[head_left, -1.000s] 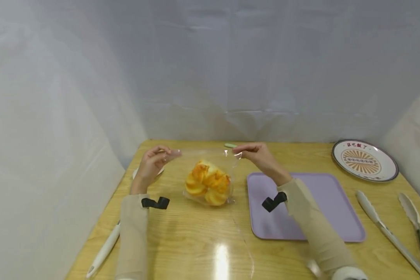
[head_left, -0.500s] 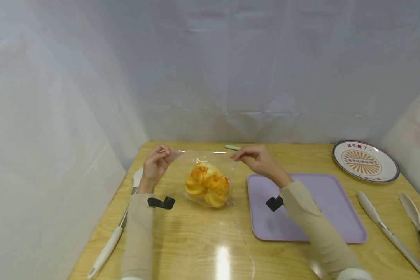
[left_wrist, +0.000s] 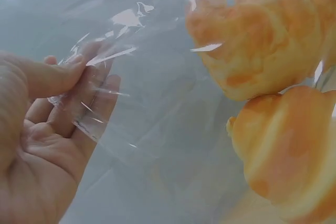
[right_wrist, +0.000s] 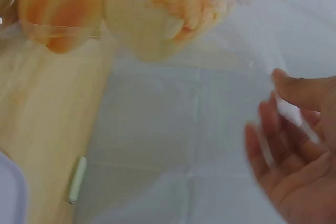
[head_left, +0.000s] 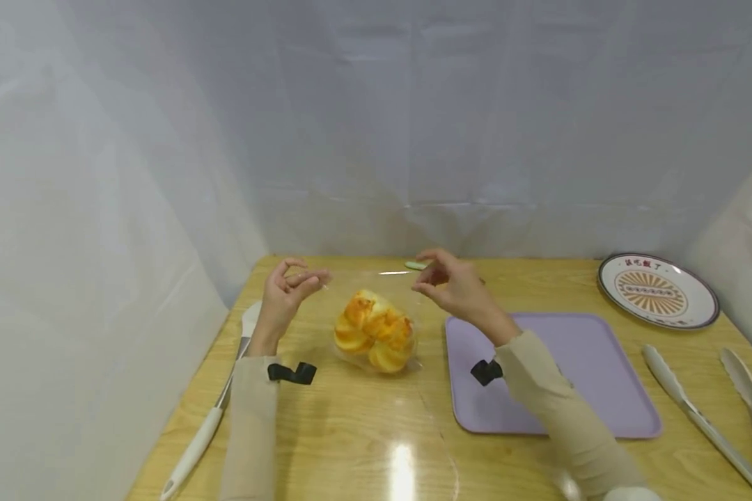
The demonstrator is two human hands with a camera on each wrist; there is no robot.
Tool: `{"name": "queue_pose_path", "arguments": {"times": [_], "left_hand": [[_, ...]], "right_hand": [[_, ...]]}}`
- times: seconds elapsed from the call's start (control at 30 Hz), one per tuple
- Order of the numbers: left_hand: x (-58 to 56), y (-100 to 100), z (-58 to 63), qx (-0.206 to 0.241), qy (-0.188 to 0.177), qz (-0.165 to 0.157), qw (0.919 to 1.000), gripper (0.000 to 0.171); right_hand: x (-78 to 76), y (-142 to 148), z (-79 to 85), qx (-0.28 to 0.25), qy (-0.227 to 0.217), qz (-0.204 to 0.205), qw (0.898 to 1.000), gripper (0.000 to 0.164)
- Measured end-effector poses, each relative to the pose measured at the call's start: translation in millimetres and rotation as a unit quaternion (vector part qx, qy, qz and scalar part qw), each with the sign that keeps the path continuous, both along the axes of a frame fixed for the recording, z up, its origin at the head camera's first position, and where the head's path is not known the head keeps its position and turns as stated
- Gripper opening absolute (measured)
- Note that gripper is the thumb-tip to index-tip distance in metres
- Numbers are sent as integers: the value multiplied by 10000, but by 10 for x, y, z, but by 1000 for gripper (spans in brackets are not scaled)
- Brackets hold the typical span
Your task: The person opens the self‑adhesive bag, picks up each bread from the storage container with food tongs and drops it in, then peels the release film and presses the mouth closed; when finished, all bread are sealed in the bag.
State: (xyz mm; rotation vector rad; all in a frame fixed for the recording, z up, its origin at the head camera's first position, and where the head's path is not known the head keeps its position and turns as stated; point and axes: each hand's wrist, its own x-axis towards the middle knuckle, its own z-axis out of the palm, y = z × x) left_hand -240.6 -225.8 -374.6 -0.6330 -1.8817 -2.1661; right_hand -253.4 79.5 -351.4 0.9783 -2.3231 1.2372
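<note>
A clear plastic bag (left_wrist: 157, 129) hangs between my two hands, its upper edge stretched sideways. Inside are golden-brown bread rolls (head_left: 376, 330), seen close up through the film in both wrist views. My left hand (head_left: 286, 296) pinches one top corner of the bag between thumb and fingers. At the opposite corner my right hand (head_left: 454, 285) pinches the film between thumb and forefinger, and its other fingers are bent behind the plastic. Whether the bag's bottom touches the table cannot be told.
A purple tray (head_left: 583, 376) lies under my right forearm. Behind it on the right is a patterned plate (head_left: 658, 291), with tongs (head_left: 695, 417) in front. A white-handled spatula (head_left: 194, 445) lies at left. A small pale green object (head_left: 416, 265) sits at the table's back edge.
The left hand has moved slightly right, baring the spatula's head. The bag's upper edge has shifted a little, and the right hand's fingers have changed their bend. Both hands still hold the film.
</note>
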Motion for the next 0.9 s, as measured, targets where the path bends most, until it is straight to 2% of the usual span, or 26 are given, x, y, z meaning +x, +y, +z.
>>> {"name": "queue_pose_path", "arguments": {"times": [0.07,0.13,0.27,0.4,0.53,0.63,0.7,0.8,0.9], "left_hand": [[62,35,13,-60,-34,58,10000,27],[127,93,35,-124,64,92,9999,30],[233,250,78,-169,292,-6,9994,34],[297,373,77,-346,205,4,9992,38],[306,389,27,-1068,-145,373,9935,24],[297,370,1,-1536,-269,516,9864,26],[288,355,-7,-1594,-273,530,9854,29],[271,328,-17,-1381,-144,346,9897,33],[264,285,-34,-1120,2,198,9935,26]], "right_hand": [[57,-99,57,553,194,-269,9979,47],[113,-240,114,1141,456,-504,9911,49],[212,-542,187,1811,655,-566,9796,37],[259,-716,198,1797,484,-381,9818,19],[278,-747,200,1700,280,-389,9843,16],[273,-714,213,1753,-109,-349,9838,17],[262,-667,225,1763,-475,-297,9827,16],[226,-554,228,1652,-930,-218,9816,13],[178,-400,205,1484,-1118,-146,9825,11]]}}
